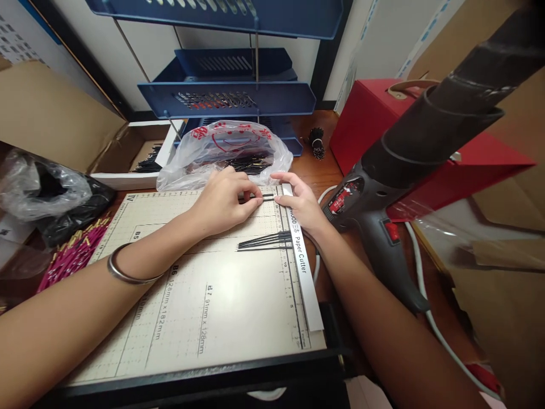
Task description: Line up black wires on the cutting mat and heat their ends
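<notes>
The black wires [268, 197], probably light, bendable and best pinched near an end, sit over the paper cutter [242, 307], clamped in the left hand [233, 196], the right hand's [303, 207] thumb and forefinger apart beside their tips.

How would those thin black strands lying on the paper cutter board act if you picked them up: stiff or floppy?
The black strands lie nearly straight, so they probably hold their shape fairly well. Being so thin, they are likely light. No tie shows around them, so they may scatter.
</notes>
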`<state>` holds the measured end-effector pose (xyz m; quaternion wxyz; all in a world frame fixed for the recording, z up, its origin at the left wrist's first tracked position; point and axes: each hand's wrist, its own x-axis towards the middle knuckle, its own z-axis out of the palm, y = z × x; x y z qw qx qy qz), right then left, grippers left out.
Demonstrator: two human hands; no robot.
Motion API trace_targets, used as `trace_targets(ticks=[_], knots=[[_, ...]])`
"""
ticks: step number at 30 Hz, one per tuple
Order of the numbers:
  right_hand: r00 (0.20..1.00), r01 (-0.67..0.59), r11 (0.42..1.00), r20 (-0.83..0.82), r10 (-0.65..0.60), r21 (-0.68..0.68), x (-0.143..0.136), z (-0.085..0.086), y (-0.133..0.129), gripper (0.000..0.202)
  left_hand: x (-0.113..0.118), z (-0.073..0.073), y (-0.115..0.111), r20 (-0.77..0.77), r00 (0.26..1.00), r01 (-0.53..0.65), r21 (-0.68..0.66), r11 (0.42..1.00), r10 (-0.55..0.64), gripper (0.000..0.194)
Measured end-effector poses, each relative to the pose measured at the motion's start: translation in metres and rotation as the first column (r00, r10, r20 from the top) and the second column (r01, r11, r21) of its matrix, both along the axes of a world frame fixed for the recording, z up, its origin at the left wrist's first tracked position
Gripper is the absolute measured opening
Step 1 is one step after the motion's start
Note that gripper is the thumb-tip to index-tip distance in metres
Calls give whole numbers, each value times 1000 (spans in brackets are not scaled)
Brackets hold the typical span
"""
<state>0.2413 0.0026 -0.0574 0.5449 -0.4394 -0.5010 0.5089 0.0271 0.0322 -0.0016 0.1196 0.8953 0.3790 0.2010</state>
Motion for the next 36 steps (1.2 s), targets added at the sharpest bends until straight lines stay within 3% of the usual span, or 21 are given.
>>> trace_targets(ticks=[5, 17, 23, 36], knots=[[1000, -14, 999, 24, 13, 45, 1, -3, 1, 54, -1, 1, 1, 8, 1000, 11, -30, 999, -11, 29], [999, -33, 995, 34, 30, 95, -1, -2, 5, 51, -5, -2, 5, 4, 999, 36, 56, 998, -36, 37], [999, -34, 993, 46, 28, 117, -2, -1, 5, 51, -5, 3, 4, -40, 998, 40, 71, 997, -37, 36], [997, -73, 995, -24, 75, 65, -3, 5, 2, 53, -4, 8, 1, -67, 998, 9, 45, 999, -6, 36]])
